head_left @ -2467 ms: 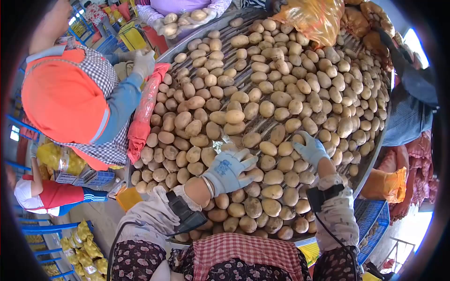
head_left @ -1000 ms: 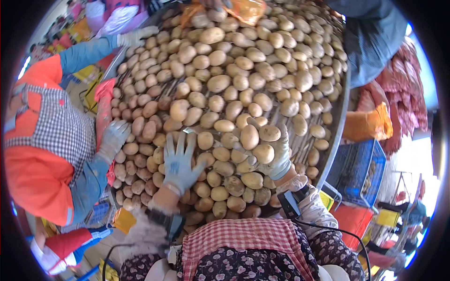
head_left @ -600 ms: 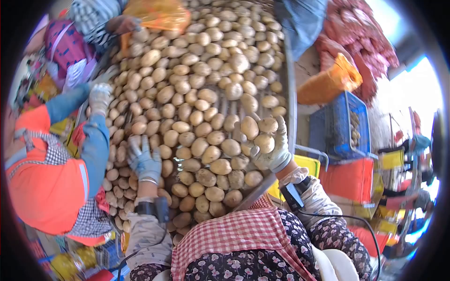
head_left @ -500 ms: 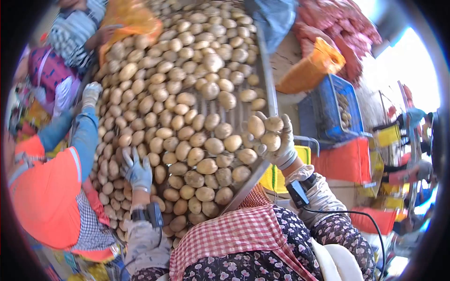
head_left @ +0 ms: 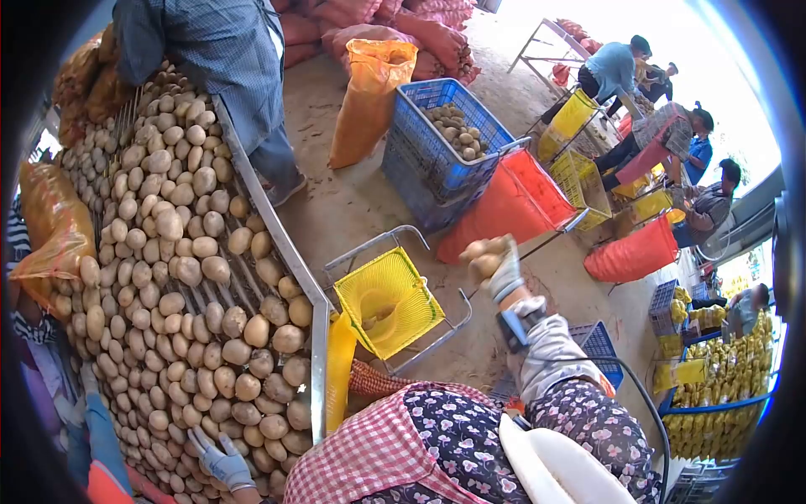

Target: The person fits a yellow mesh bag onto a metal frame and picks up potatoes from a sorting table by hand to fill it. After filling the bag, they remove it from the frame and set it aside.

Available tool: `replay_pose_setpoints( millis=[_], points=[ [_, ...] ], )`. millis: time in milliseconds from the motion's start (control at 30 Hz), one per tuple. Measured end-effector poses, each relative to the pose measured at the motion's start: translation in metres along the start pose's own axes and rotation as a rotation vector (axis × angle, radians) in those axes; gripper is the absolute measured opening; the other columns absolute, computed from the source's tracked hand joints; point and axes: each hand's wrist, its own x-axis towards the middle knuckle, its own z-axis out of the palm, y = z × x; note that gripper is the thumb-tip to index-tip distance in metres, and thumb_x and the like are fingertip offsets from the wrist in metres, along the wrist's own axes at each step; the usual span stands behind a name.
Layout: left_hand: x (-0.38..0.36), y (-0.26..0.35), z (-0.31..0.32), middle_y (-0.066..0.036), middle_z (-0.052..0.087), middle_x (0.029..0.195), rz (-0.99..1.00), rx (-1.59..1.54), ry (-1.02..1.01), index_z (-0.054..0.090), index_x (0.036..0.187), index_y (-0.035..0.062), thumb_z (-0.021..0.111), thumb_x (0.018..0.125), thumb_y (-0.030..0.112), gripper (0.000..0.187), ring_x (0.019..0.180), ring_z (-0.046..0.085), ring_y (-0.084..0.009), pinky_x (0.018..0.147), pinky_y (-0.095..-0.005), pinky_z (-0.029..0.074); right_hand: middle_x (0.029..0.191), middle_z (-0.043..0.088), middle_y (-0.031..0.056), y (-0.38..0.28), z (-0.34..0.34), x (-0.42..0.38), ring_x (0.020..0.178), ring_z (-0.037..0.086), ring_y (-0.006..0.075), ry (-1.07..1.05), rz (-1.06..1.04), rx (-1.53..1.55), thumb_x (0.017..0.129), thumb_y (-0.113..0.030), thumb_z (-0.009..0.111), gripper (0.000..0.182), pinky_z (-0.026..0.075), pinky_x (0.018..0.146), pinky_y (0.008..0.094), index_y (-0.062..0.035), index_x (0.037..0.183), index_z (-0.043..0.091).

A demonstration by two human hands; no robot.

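Potatoes (head_left: 180,277) cover a slatted metal sorting table on the left. My left hand (head_left: 222,464), in a pale glove, rests on them near the table's front end; its fingers are spread and hold nothing. Off to the right of the table, my gloved right hand (head_left: 505,277) is closed around several potatoes (head_left: 483,257), held up over the floor. Between that hand and the table is a yellow mesh bag (head_left: 390,301) stretched open on a metal frame. Something lies at its bottom, too dim to identify.
A metal rim (head_left: 281,235) edges the table. Beyond the yellow bag stand a blue crate (head_left: 495,134) of potatoes, an orange sack (head_left: 374,97) and a red bag (head_left: 516,202) on a frame. A co-worker (head_left: 222,67) stands at the table's far end; others work at right.
The view has swung right, away from the table. My right hand, with its potatoes, has gone from above the table edge to out over the floor. My left hand stays on the pile.
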Motion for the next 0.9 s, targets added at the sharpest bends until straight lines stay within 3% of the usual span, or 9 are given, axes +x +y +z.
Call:
replay_pose_setpoints(
  millis=[100,233,300,467,567,700,767,833,900],
  points=[
    [-0.010,-0.007,0.000,-0.023,0.031,0.150,0.083,0.140,0.229,0.034,0.145,0.0007,0.045,0.098,0.039,0.062,0.135,0.035,-0.0416,0.109,-0.0478,0.032,0.065,0.053,0.0066,-0.088,0.047,0.017,0.062,0.058,0.0236,0.078,-0.302,0.136,0.073,-0.028,0.062,0.024,0.055,0.069,0.0445,-0.0097,0.068,0.048],
    [-0.065,0.012,0.006,-0.028,0.029,0.150,-0.286,0.072,0.220,0.024,0.148,0.0001,0.050,0.093,0.047,0.076,0.137,0.029,-0.0441,0.113,-0.0517,0.021,0.123,0.058,0.0132,-0.251,-0.098,0.183,0.107,0.058,0.0282,-0.257,-0.422,-0.335,0.092,-0.027,0.055,0.039,0.047,0.098,0.0435,-0.0020,0.122,0.052],
    [-0.090,0.013,0.021,-0.027,0.029,0.150,-0.385,0.015,0.173,0.022,0.149,-0.0001,0.055,0.090,0.048,0.083,0.140,0.025,-0.0425,0.115,-0.0526,0.016,0.128,0.058,0.0087,-0.115,0.072,0.077,0.106,0.060,0.0222,0.349,-0.502,-0.159,0.092,-0.035,0.062,0.048,0.051,0.089,0.0323,-0.0097,0.132,0.053],
    [-0.073,-0.010,0.029,-0.024,0.027,0.152,-0.413,0.087,0.225,0.022,0.148,-0.0004,0.061,0.086,0.047,0.087,0.141,0.022,-0.0417,0.115,-0.0550,0.013,0.136,0.051,0.0106,0.079,0.128,0.052,0.114,0.055,0.0215,-0.333,-0.549,-1.082,0.097,-0.020,0.056,0.046,0.047,0.094,0.0311,-0.0073,0.139,0.045],
    [-0.064,-0.019,0.045,-0.024,0.025,0.153,-0.609,0.129,0.215,0.021,0.149,0.0003,0.054,0.088,0.052,0.087,0.142,0.019,-0.0426,0.115,-0.0551,0.011,0.132,0.054,0.0158,0.181,0.168,0.005,0.117,0.055,0.0277,-1.005,-0.849,-1.436,0.084,-0.007,0.065,0.051,0.045,0.099,0.0371,-0.0024,0.132,0.050],
    [-0.105,-0.001,0.028,-0.023,0.023,0.154,-0.506,0.165,0.166,0.022,0.149,0.0001,0.054,0.087,0.052,0.087,0.143,0.018,-0.0422,0.117,-0.0541,0.009,0.135,0.049,0.0221,0.268,0.215,-0.072,0.126,0.047,0.0400,-1.686,-0.965,-1.470,0.067,-0.023,0.078,0.075,0.040,0.104,0.0475,-0.0037,0.133,0.047],
    [-0.139,0.001,0.015,-0.024,0.022,0.154,-0.376,-0.005,-0.109,0.022,0.149,0.0008,0.055,0.086,0.051,0.087,0.143,0.017,-0.0427,0.117,-0.0538,0.009,0.140,0.044,0.0220,0.297,0.217,-0.104,0.128,0.044,0.0417,-1.871,-0.978,-1.430,0.063,-0.031,0.080,0.085,0.038,0.105,0.0518,-0.0060,0.136,0.045],
    [-0.158,-0.003,0.014,-0.024,0.023,0.154,-0.423,0.072,-0.101,0.026,0.149,0.0029,0.057,0.083,0.055,0.090,0.142,0.018,-0.0423,0.117,-0.0547,0.009,0.146,0.038,0.0208,0.317,0.214,-0.122,0.133,0.038,0.0419,-2.010,-0.914,-1.434,0.063,-0.039,0.081,0.091,0.033,0.108,0.0543,-0.0085,0.140,0.041],
    [-0.153,-0.004,0.011,-0.021,0.023,0.155,-0.474,0.036,-0.002,0.027,0.149,0.0034,0.057,0.082,0.055,0.089,0.143,0.018,-0.0422,0.117,-0.0546,0.009,0.150,0.032,0.0192,0.327,0.216,-0.142,0.138,0.030,0.0406,-2.167,-0.894,-1.880,0.064,-0.046,0.080,0.094,0.026,0.112,0.0549,-0.0108,0.142,0.041]
  ],
)
